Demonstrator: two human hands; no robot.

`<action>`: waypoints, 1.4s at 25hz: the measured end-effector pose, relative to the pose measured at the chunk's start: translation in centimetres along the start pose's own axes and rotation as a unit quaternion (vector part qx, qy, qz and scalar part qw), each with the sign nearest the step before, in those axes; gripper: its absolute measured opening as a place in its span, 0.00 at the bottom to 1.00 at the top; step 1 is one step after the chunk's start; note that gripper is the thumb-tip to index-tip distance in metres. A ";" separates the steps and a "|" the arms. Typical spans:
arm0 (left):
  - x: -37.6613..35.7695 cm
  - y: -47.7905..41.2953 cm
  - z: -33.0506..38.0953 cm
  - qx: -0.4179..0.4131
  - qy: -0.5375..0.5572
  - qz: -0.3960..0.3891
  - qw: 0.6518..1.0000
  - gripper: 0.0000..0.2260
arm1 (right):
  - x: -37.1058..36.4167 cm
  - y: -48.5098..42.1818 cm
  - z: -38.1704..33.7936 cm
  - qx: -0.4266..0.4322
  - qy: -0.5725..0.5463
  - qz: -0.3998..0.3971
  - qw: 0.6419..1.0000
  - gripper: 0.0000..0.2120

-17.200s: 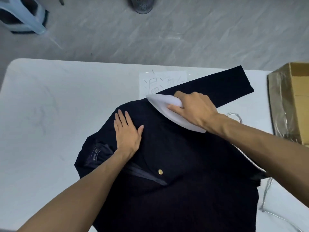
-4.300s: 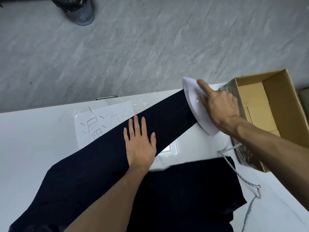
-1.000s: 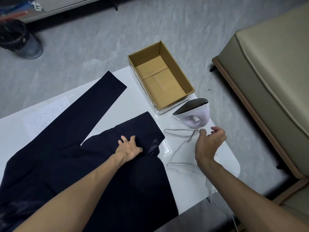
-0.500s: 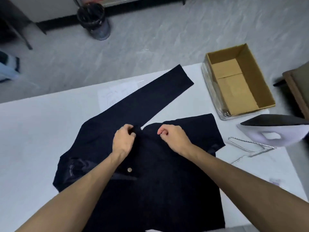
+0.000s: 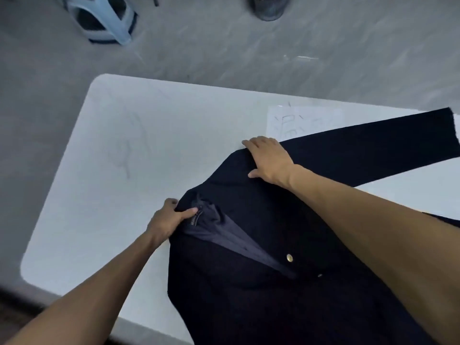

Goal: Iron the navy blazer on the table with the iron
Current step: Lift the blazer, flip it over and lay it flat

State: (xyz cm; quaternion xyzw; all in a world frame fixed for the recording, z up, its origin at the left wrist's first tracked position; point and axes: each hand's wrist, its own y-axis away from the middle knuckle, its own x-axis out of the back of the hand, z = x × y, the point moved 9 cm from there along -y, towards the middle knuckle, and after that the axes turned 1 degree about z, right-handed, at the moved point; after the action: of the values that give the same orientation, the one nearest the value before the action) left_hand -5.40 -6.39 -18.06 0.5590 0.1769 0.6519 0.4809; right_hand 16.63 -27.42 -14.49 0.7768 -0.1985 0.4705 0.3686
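The navy blazer [image 5: 261, 257] lies front up on the white table [image 5: 129, 150], its lighter lining and a gold button [image 5: 289, 257] showing. One sleeve [image 5: 373, 148] stretches to the right edge of the view. My left hand [image 5: 166, 220] grips the collar edge, thumb on top by the label. My right hand [image 5: 268, 158] rests on the far shoulder, fingers bent over the fabric's edge. The iron is out of view.
A sheet of paper with writing [image 5: 298, 120] lies on the table behind the sleeve. On the grey floor beyond stand a light blue plastic stool [image 5: 104, 18] and a dark bin [image 5: 270, 7]. The table's rounded left corners and near edge are in view.
The view has swung left, so the iron and cardboard box have left the frame. Both hands moved from the blazer's chest to its collar and shoulder.
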 end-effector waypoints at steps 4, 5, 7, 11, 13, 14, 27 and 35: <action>0.2 0.0 -3.5 -0.025 0.060 -0.142 0.988 0.31 | -1.8 -2.8 -1.9 -0.019 0.044 -0.059 0.997 0.32; 0.2 0.3 -4.2 -0.034 0.048 -0.166 0.984 0.33 | -1.9 -2.9 -2.2 -0.022 0.047 -0.054 0.997 0.28; -0.1 0.7 -4.9 -0.057 0.026 -0.184 0.981 0.33 | -1.8 -2.3 -2.2 -0.036 0.016 -0.050 0.998 0.21; 0.3 1.9 -2.6 -0.093 0.096 -0.118 0.984 0.26 | -0.7 -0.2 -1.9 -0.056 -0.037 -0.092 0.993 0.15; 0.8 3.3 0.0 -0.104 0.149 -0.085 0.980 0.25 | 0.4 1.7 -1.6 -0.096 -0.110 -0.134 0.980 0.18; 0.9 4.4 1.9 -0.120 0.161 -0.078 0.977 0.27 | 1.2 2.9 -1.4 -0.118 -0.160 -0.151 0.968 0.16; 7.2 31.6 30.5 -0.248 0.141 -0.117 0.951 0.10 | 31.6 27.1 1.3 -0.092 -0.512 0.060 0.852 0.16; 11.4 51.7 43.2 -0.378 0.109 -0.079 0.916 0.13 | 45.1 39.5 -4.6 0.059 -0.446 0.173 0.876 0.25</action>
State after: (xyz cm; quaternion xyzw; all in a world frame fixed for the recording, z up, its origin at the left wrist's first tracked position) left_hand 12.25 -34.82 41.53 0.2450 0.0122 0.6869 0.6841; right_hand 9.61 -47.87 41.64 0.8779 -0.4447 0.1416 0.1074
